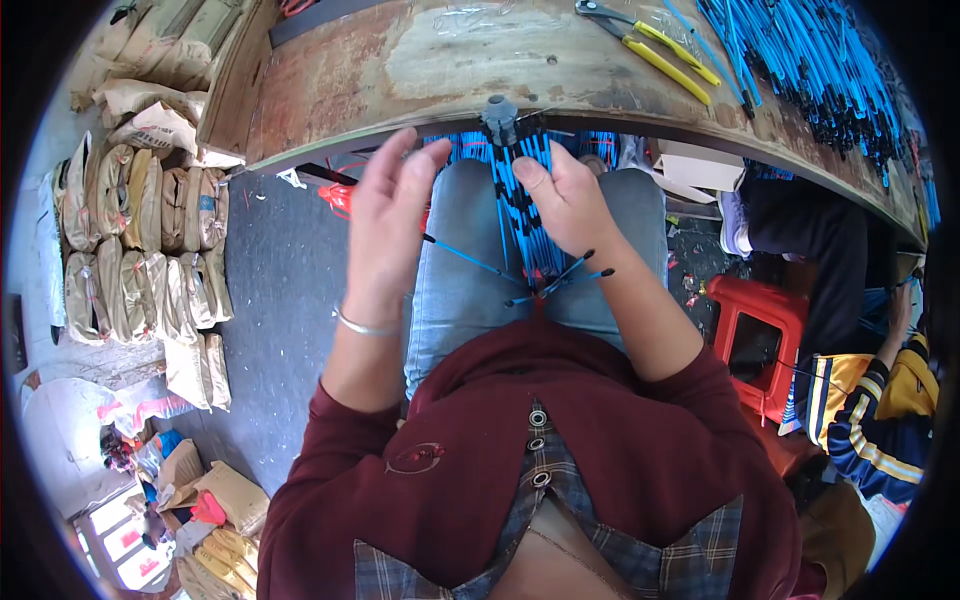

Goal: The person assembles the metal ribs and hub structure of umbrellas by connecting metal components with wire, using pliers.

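A bundle of thin blue rods with black joints point(518, 205) hangs over my lap below a grey cylindrical fitting point(499, 120) at the table's edge. My right hand point(568, 200) is closed around the upper part of the bundle from the right, its thumb on top; the fingers behind are partly hidden. A few black-tipped rods point(475, 258) splay out sideways at the bundle's lower end, near my belly. Left of the bundle and apart from it, my left hand point(385, 215) is raised, fingers stretched and slightly blurred, with nothing in it.
Yellow-handled cutters point(665, 62) lie on the worn wooden table point(400, 75), left of a large heap of blue rods point(810, 75). Stacked brown packages point(145, 240) line the left side. At right stand a red stool point(770, 325) and another person in a striped sleeve point(865, 420).
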The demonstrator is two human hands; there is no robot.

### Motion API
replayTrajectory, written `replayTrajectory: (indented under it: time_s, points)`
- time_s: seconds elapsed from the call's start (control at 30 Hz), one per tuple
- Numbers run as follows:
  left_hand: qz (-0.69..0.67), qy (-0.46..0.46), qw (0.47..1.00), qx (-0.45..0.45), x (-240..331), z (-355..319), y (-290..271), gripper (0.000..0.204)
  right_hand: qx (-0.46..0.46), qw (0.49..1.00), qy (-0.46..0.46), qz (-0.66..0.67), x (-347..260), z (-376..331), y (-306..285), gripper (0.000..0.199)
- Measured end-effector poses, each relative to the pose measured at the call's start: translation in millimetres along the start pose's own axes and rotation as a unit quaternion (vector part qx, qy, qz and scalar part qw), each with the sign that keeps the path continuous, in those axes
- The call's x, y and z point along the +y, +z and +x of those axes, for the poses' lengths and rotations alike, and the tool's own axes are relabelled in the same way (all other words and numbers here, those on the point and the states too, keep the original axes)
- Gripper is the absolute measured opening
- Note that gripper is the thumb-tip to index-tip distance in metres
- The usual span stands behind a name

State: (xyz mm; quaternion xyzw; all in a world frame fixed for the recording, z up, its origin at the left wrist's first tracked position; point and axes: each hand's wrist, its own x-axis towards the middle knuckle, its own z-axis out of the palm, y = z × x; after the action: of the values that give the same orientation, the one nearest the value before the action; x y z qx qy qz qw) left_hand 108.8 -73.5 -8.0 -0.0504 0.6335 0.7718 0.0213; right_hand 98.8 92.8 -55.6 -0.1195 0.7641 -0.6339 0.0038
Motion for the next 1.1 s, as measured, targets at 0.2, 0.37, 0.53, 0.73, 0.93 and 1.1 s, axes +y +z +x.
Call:
replayTrajectory:
  time_s: [0.2, 0.37, 0.53, 0.73, 0.93, 1.1]
  points:
    - [0.125, 0.215, 0.964, 0.092, -25, -14, 38, 0.037, 0.077, 0.996, -0.028, -0.044, -18, -10, 31, 0.025]
    - [0.190, 0.233, 0.947, 0.115, -17, -12, 39, 0.036, 0.092, 0.992, -0.047, -0.075, -26, -15, 27, 0.025]
    - [0.114, 0.229, 0.962, 0.096, -12, -16, 23, 0.036, 0.097, 0.987, -0.119, -0.045, -27, -23, 34, 0.027]
    - [0.118, 0.249, 0.956, 0.097, -18, -24, 4, 0.039, 0.138, 0.952, -0.258, -0.086, -24, -21, 33, 0.018]
    - [0.094, 0.282, 0.952, 0.069, -24, -20, -11, 0.040, 0.036, 0.956, -0.271, -0.108, -23, -7, 18, 0.020]
    - [0.189, 0.310, 0.930, 0.061, -17, -23, -16, 0.039, -0.026, 0.953, -0.272, -0.132, -22, -1, 19, 0.020]
